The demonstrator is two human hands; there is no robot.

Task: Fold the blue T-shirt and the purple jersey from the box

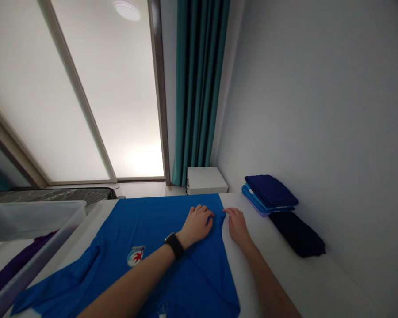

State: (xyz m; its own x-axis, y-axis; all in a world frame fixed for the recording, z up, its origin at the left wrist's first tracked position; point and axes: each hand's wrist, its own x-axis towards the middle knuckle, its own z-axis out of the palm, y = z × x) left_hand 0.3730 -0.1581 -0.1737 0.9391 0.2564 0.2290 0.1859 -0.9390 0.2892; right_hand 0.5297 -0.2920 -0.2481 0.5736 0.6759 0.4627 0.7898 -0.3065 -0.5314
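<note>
Left hand [197, 223] is lying curled on blue shirt [146, 227], grip unclear; right hand [237, 225] is pinching its far right edge, likely light, floppy, best held by edges.

2 forearms [135, 278] outstretched, left grip [197, 224] palm-down with fingers bent, right grip [238, 225] near it, fingertips inward

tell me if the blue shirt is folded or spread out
Spread out: the blue shirt lies mostly flat on the white surface, with its logo showing and one sleeve extended.
</note>
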